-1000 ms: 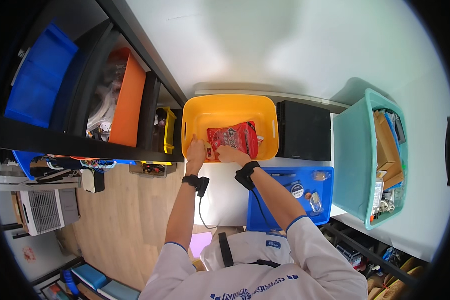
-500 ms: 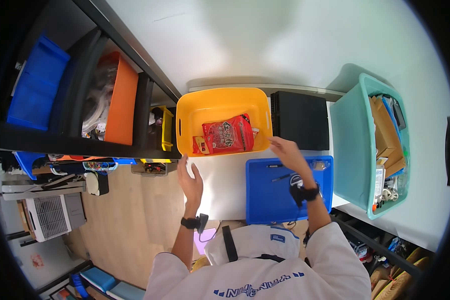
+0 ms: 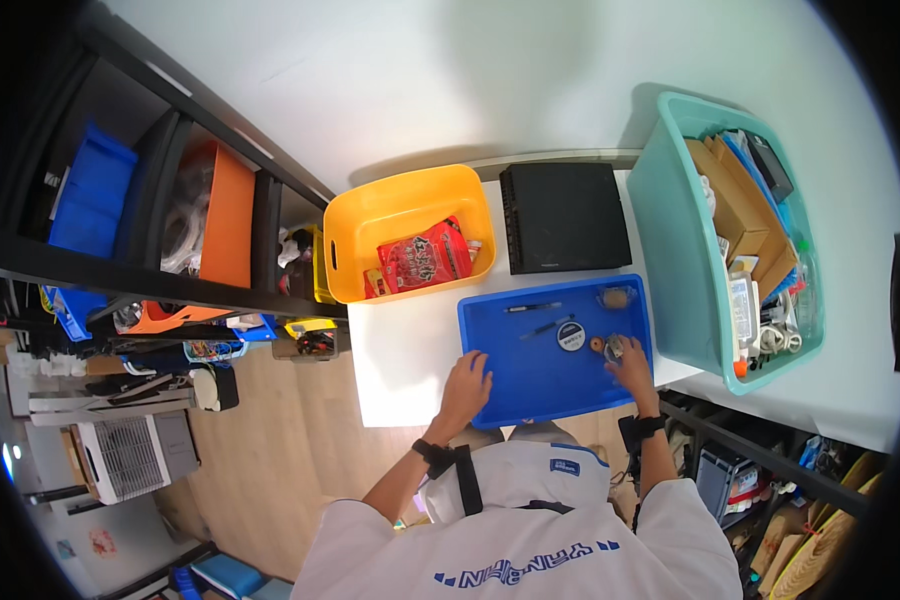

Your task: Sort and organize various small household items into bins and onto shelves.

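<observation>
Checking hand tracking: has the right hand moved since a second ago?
Yes. The right hand has left the yellow bin, where it held the red packet, and now rests at the right end of the blue tray.

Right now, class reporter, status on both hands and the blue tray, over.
Left hand open, resting on blue tray near edge. Right hand at small round item; grip unclear. Nothing blocking.

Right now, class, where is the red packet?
In the head view, the red packet lies inside the yellow tub, left of the black box, behind the blue tray.
</observation>
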{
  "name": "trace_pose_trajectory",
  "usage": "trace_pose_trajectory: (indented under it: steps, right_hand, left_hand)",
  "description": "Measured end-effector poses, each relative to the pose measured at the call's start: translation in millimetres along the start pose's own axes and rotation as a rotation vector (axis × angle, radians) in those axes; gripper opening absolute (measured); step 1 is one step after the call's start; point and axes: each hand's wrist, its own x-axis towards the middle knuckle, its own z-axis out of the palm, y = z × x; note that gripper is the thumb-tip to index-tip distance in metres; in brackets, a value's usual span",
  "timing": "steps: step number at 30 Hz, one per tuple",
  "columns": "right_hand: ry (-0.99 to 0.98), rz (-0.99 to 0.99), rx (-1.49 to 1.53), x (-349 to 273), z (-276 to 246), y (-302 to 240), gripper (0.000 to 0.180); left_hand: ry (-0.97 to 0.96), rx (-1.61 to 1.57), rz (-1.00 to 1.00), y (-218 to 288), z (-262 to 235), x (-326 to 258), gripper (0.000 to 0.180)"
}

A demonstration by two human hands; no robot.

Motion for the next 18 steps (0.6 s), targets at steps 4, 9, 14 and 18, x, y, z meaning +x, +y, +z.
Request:
trace_pose_trajectory:
  steps: [4,9,14,18]
  right_hand:
    - [-0.012,0.142,-0.048,-16,14,8,0.096]
    - [0.13,0.081,-0.012,-14,43,30,0.098]
    - [0.253,0.03,-0.114,-17,39,21,0.082]
    - [0.293,0.002,-0.185,-10,47,27,0.059]
  left_hand:
    - [-0.103,0.03,0.041,25,30,0,0.041]
    - [-0.17,0.068,0.099,51,58,3,0.043]
    - [-0.232,0.049,0.093,74,78,1,0.043]
    - [-0.249,0.014,0.103,83,90,0,0.043]
